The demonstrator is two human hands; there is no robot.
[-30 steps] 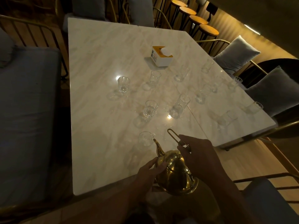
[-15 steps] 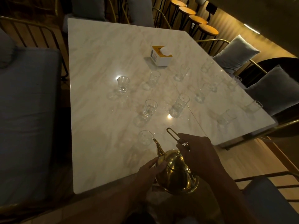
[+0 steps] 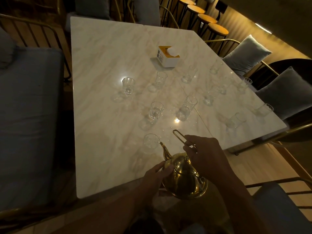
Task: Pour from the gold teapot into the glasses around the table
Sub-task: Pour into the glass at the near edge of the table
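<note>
The gold teapot [image 3: 183, 176] is held over the near edge of the marble table [image 3: 101, 65], tilted forward. Its spout tip touches the rim of the nearest glass [image 3: 150, 141]. My right hand [image 3: 206, 154] grips the teapot's wire handle from above. My left hand [image 3: 157, 176] presses its fingers against the pot's left side. Several more clear glasses stand across the table, among them one [image 3: 156, 112] just beyond the spout, a taller one [image 3: 186, 108] to its right and one [image 3: 128, 86] further left.
A white and orange tissue box [image 3: 168, 56] sits mid-table. Grey cushioned benches and chairs [image 3: 28, 115] line the left and right sides, with round stools [image 3: 216, 29] at the far right. A chair [image 3: 276, 206] stands at my near right.
The teapot and both hands have stayed almost still with the spout at the nearest glass. Only the camera view has shifted slightly.
</note>
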